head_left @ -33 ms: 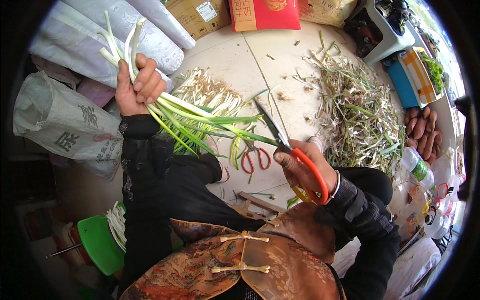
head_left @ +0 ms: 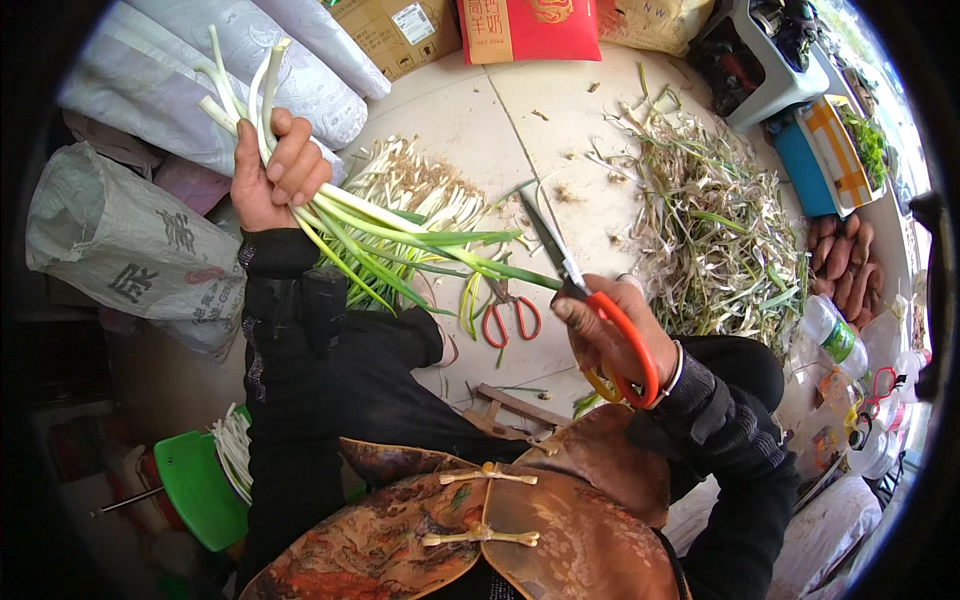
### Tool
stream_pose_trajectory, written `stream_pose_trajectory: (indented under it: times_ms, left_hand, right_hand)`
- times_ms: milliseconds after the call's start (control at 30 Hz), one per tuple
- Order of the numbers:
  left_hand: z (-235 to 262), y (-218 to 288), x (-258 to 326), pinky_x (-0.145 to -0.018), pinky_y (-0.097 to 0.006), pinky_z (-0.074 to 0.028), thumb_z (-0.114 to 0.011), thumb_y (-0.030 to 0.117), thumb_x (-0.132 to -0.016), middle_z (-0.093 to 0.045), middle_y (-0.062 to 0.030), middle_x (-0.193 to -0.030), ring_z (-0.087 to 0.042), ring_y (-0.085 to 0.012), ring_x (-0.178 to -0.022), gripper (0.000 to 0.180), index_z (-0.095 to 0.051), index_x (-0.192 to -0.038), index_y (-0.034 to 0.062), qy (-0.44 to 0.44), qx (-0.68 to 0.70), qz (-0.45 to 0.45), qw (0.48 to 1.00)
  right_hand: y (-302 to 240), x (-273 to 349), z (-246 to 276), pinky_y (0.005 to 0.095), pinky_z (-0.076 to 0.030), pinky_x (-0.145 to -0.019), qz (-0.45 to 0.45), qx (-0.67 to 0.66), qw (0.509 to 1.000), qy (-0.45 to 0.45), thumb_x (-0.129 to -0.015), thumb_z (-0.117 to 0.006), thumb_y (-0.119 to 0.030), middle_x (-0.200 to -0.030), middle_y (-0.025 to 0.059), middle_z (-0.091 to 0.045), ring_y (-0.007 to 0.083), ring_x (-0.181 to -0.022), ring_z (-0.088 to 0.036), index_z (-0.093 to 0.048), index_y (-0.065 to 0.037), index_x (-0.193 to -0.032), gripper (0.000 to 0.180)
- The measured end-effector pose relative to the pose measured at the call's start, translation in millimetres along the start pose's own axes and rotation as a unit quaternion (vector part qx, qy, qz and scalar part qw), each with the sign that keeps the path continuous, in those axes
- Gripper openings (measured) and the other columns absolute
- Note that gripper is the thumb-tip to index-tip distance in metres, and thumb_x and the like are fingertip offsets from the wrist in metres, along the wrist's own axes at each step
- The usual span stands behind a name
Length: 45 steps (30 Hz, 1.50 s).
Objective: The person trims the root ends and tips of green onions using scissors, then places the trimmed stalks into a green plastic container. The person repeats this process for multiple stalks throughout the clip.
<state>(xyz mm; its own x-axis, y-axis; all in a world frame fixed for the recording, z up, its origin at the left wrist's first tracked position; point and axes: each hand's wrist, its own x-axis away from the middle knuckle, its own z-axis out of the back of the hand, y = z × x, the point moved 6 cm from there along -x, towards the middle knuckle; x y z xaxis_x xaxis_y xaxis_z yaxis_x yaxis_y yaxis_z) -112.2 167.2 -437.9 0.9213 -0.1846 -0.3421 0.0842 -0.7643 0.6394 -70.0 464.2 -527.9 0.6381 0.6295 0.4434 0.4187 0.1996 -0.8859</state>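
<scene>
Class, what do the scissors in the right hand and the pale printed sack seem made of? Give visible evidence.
Scissors: blades probably steel, grey with metallic sheen; handles likely plastic, smooth, glossy orange-red.
Sack: perhaps woven plastic, fairly matt, judging by stiff creases; weave unclear.

Pale tiled floor [head_left: 490, 112] here, white cloth [head_left: 305, 75] at its far-left edge, grey stool [head_left: 785, 88] at its far-right corner, bright light [head_left: 890, 60] beyond.
</scene>
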Motion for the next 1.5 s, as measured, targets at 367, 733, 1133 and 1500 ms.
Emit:
stream_pose_trajectory:
  times_ms: [367,733,1133,1500]
  left_hand:
    - [45,38,15,-0.049,-0.022,-0.033,-0.039,0.034,-0.097,-0.037,0.0017,-0.063,-0.032,-0.0054,-0.046,0.037,-0.050,-0.096,-0.0005,0.095,0.009,-0.112,0.989]
    - [54,36,20,-0.050,-0.022,-0.033,-0.041,0.032,-0.097,-0.038,0.0009,-0.065,-0.033,-0.0062,-0.048,0.035,-0.049,-0.096,-0.0016,0.123,0.066,-0.118,0.983]
    - [56,27,17,-0.050,-0.022,-0.034,-0.041,0.033,-0.097,-0.039,0.0006,-0.064,-0.035,-0.0059,-0.049,0.037,-0.050,-0.096,-0.0032,0.118,0.072,-0.091,0.986]
    - [90,31,35,-0.054,-0.025,-0.035,-0.039,0.037,-0.096,-0.038,0.0022,-0.064,-0.036,-0.0086,-0.051,0.035,-0.047,-0.092,0.0033,0.288,0.086,-0.170,0.938]
  right_hand:
    - [-13,10,30,0.0179,-0.041,-0.053,0.080,0.048,0.991,0.099,-0.087,-0.063,-0.029,-0.069,-0.0025,-0.052,0.0043,-0.057,-0.048,-0.056,-0.001,-0.103,0.034]
    - [-5,4,24,0.0223,-0.044,-0.058,0.068,0.149,0.985,0.060,-0.088,-0.060,-0.027,-0.070,0.0013,-0.054,0.0084,-0.062,-0.050,-0.056,0.004,-0.104,0.035]
    - [-9,9,25,0.0213,-0.040,-0.047,0.039,0.015,0.993,0.112,-0.088,-0.062,-0.025,-0.061,-0.0034,-0.048,0.0052,-0.050,-0.044,-0.057,0.000,-0.088,0.025]
    - [-5,5,22,0.0215,-0.037,-0.046,0.053,0.047,0.992,0.100,-0.087,-0.063,-0.026,-0.060,-0.0033,-0.047,0.0049,-0.051,-0.041,-0.057,0.000,-0.092,0.028]
